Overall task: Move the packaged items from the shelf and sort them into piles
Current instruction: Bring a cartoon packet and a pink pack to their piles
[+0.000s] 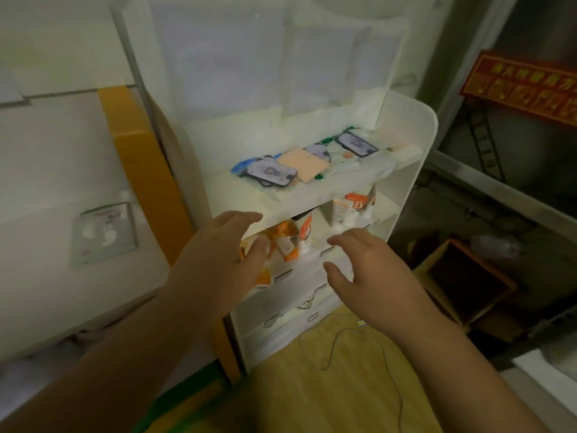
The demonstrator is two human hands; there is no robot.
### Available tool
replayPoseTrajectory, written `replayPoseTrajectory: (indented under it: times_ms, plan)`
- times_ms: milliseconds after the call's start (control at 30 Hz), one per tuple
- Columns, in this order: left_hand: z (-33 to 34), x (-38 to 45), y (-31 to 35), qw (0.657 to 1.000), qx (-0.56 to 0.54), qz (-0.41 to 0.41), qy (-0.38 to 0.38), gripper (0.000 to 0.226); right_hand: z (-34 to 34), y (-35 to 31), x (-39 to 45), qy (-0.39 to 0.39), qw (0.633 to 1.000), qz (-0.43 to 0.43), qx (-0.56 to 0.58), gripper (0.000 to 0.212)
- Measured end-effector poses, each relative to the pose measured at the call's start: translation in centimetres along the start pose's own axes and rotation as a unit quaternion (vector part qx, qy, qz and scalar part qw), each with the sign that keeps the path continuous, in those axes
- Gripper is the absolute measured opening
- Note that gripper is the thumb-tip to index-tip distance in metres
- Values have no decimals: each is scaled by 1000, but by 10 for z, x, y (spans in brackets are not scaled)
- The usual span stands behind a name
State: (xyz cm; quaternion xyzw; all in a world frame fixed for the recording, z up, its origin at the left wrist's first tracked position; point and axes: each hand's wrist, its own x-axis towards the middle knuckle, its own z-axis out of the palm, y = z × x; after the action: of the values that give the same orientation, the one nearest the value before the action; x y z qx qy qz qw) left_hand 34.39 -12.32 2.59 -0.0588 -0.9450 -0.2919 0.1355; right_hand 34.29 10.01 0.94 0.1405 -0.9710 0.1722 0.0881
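Observation:
A white shelf unit (pixel 415 145) stands in front of me. Its top shelf carries packaged items: a phone-case pack with a blue header (pixel 268 173), a peach flat pack (pixel 304 164), another dark phone-case pack (pixel 356 143) and clear bags at the right. The shelf below holds orange-and-white tubes (pixel 345 207) and small orange packs (pixel 285 242). My left hand (pixel 218 260) and my right hand (pixel 371 270) are both stretched out in front of the lower shelf, fingers spread, holding nothing.
A white table (pixel 62 151) at the left bears one flat clear packet (pixel 104 232). An orange panel (pixel 146 170) stands between table and shelf. A dark wooden crate (pixel 468 282) sits at the right. A cable (pixel 359 342) lies on the wooden floor.

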Motion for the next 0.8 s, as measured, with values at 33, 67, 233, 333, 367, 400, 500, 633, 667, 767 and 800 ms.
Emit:
replayPoseTrajectory:
  times_ms: [33, 67, 233, 333, 367, 400, 500, 633, 667, 767, 800]
  plan:
    - [7, 6, 2, 1000, 0, 7, 1, 41, 1, 6, 4, -4, 1000, 2, 0, 44]
    - [15, 14, 4, 1000, -2, 14, 0, 42, 1, 12, 10, -7, 1000, 5, 0, 44]
    - [58, 70, 3, 1000, 14, 1, -12, 43, -5, 50, 54, -7, 1000, 12, -27, 44]
    - [77, 104, 4, 1000, 1, 0, -1, 38, -11, 73, 87, -12, 999, 13, -48, 45]
    - [84, 116, 5, 1000, -7, 7, 3, 37, -12, 79, 98, -14, 998, 14, -54, 44]
    - [90, 127, 5, 1000, -12, 13, 5, 36, -13, 85, 111, -17, 998, 12, -61, 43]
    - [105, 161, 6, 1000, -9, 17, 4, 37, -10, 100, 148, -28, 998, 14, -58, 44]
    - [117, 202, 4, 999, 12, 27, 18, 41, -1, 113, 197, -31, 998, 23, -55, 46]
    - [119, 208, 3, 999, 12, 24, 20, 41, 2, 117, 208, -39, 997, 27, -55, 47]
    - [124, 214, -2, 1000, 11, -2, 22, 44, 15, 128, 233, -81, 995, 45, -48, 50]
    - [126, 215, -5, 1000, 21, -8, 20, 44, 22, 133, 242, -100, 992, 51, -55, 52]
